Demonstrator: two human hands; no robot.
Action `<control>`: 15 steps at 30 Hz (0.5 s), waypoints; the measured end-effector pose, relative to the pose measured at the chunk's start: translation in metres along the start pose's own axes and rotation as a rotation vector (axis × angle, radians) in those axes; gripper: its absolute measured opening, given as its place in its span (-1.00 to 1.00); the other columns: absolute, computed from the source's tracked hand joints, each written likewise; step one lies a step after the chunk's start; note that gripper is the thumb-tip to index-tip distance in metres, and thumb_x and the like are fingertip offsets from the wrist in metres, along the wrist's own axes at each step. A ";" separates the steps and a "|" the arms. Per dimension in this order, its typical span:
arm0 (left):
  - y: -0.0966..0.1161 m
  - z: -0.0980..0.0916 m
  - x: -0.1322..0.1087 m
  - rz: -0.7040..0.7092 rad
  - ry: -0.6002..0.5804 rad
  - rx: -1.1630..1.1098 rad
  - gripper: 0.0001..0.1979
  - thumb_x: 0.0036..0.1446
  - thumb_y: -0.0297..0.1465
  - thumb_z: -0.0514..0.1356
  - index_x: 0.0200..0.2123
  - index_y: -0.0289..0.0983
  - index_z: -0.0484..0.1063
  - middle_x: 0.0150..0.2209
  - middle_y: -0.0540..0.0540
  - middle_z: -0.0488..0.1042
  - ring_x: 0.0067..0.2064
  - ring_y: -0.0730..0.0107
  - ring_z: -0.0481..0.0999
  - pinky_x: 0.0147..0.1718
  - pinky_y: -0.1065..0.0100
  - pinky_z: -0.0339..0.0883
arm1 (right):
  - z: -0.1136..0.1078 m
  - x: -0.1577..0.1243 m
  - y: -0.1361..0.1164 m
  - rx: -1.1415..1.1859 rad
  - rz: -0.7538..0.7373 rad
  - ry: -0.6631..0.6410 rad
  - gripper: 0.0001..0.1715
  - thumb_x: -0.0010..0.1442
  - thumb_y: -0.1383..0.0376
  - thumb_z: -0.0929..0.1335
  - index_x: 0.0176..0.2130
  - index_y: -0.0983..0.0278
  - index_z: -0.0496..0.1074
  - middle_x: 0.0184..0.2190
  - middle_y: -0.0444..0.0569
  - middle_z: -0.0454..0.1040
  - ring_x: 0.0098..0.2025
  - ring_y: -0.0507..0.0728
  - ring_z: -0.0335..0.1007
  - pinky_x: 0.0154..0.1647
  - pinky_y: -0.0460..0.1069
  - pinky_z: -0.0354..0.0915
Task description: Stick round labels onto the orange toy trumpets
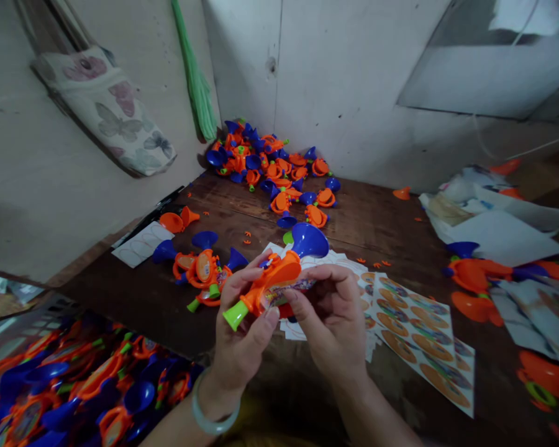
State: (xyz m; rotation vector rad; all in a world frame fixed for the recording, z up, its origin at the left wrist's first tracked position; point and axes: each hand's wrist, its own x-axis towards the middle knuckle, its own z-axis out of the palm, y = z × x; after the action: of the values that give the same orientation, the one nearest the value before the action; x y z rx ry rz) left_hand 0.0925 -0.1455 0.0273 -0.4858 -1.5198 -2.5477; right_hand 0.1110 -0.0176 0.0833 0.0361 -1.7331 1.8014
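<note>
An orange toy trumpet (279,276) with a blue bell and a lime-green mouthpiece is held up over the table. My left hand (245,323) is wrapped round its mouthpiece end, thumb on the near side. At the toy's side, the thumb and fingers of my right hand (333,316) pinch a printed round sticker (284,290) that lies against the body. Below and behind the hands are sticker sheets (412,329) with rows of round orange prints. Several stickered trumpets (205,267) rest left of my hands.
A large pile of trumpets (261,161) sits by the back wall. A crate of trumpets (9,329) is at lower left. Papers (507,233) and more toy parts (479,273) lie at right. A butterfly-print bag (116,118) and green cloth (195,87) hang left.
</note>
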 end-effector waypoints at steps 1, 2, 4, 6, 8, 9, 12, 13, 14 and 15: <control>0.000 0.001 0.001 -0.003 0.011 -0.007 -0.57 0.35 -0.39 0.41 0.24 0.02 0.53 0.49 -0.15 0.42 0.41 -0.05 0.54 0.39 -0.05 0.46 | 0.000 0.000 0.000 -0.002 -0.004 0.002 -0.65 0.23 0.44 0.55 -0.10 0.10 0.48 -0.25 -0.22 0.58 -0.30 0.00 0.59 -0.32 -0.14 0.57; 0.001 0.003 0.002 -0.009 0.027 -0.006 -0.59 0.36 -0.39 0.41 0.21 0.01 0.54 0.49 -0.15 0.43 0.42 -0.07 0.54 0.40 -0.07 0.46 | 0.000 -0.001 0.001 -0.005 -0.006 -0.001 -0.65 0.24 0.44 0.55 -0.09 0.10 0.48 -0.24 -0.22 0.58 -0.29 0.00 0.60 -0.31 -0.14 0.57; 0.001 0.005 0.003 -0.025 0.069 0.015 -0.64 0.35 -0.37 0.42 0.16 -0.03 0.56 0.47 -0.17 0.46 0.42 -0.11 0.54 0.40 -0.10 0.44 | 0.001 -0.001 0.003 -0.032 -0.015 -0.014 -0.68 0.27 0.43 0.54 -0.08 0.10 0.47 -0.24 -0.21 0.58 -0.30 0.01 0.60 -0.33 -0.12 0.56; 0.000 0.007 0.003 -0.018 0.100 0.037 -0.66 0.33 -0.36 0.43 0.14 -0.06 0.56 0.44 -0.19 0.50 0.42 -0.12 0.54 0.40 -0.11 0.44 | 0.000 -0.001 0.006 -0.097 -0.054 -0.023 -0.72 0.32 0.41 0.52 -0.06 0.10 0.47 -0.24 -0.19 0.57 -0.30 0.03 0.58 -0.33 -0.08 0.54; 0.000 0.008 0.003 0.023 0.105 0.045 -0.66 0.34 -0.39 0.43 0.14 -0.06 0.56 0.41 -0.17 0.53 0.42 -0.09 0.54 0.40 -0.09 0.44 | 0.000 0.001 0.010 -0.199 -0.160 -0.002 -0.76 0.37 0.40 0.49 -0.05 0.09 0.49 -0.23 -0.15 0.57 -0.25 0.08 0.58 -0.26 -0.02 0.54; 0.000 0.009 0.003 0.046 0.100 0.042 -0.65 0.35 -0.41 0.41 0.15 -0.04 0.56 0.41 -0.16 0.53 0.42 -0.07 0.54 0.39 -0.07 0.45 | -0.001 0.003 0.011 -0.268 -0.232 0.012 -0.77 0.38 0.39 0.49 -0.05 0.09 0.50 -0.23 -0.13 0.58 -0.20 0.11 0.57 -0.19 0.03 0.54; 0.000 0.009 0.002 0.096 0.074 0.021 -0.63 0.37 -0.47 0.38 0.16 -0.02 0.55 0.43 -0.15 0.51 0.41 -0.03 0.55 0.36 -0.02 0.49 | -0.003 0.011 0.012 -0.451 -0.415 0.039 -0.79 0.36 0.39 0.50 -0.09 0.07 0.52 -0.24 -0.11 0.58 -0.07 0.20 0.49 -0.03 0.14 0.48; 0.000 0.009 0.002 0.105 0.065 0.014 -0.63 0.37 -0.48 0.37 0.17 -0.02 0.55 0.44 -0.15 0.50 0.41 -0.02 0.55 0.34 0.01 0.51 | -0.003 0.013 0.011 -0.489 -0.442 0.038 -0.79 0.36 0.39 0.50 -0.10 0.08 0.52 -0.25 -0.11 0.57 -0.06 0.21 0.47 -0.02 0.15 0.46; -0.001 0.009 0.001 0.118 0.058 0.011 -0.62 0.38 -0.50 0.37 0.17 -0.03 0.55 0.44 -0.15 0.50 0.41 -0.01 0.56 0.33 0.03 0.52 | -0.003 0.015 0.010 -0.515 -0.455 0.035 -0.79 0.37 0.40 0.50 -0.11 0.08 0.52 -0.26 -0.11 0.57 -0.06 0.22 0.45 -0.03 0.14 0.45; -0.002 0.009 0.001 0.135 0.055 0.013 -0.62 0.38 -0.50 0.36 0.18 -0.03 0.55 0.43 -0.15 0.51 0.41 0.00 0.55 0.33 0.05 0.52 | -0.002 0.015 0.009 -0.530 -0.462 0.033 -0.80 0.37 0.40 0.49 -0.11 0.08 0.51 -0.27 -0.12 0.56 -0.08 0.21 0.44 -0.05 0.14 0.44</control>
State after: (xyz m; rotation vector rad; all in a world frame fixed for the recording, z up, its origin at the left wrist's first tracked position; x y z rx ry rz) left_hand 0.0927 -0.1369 0.0304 -0.4948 -1.4335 -2.4270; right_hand 0.0957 -0.0086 0.0814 0.1683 -1.9327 0.9821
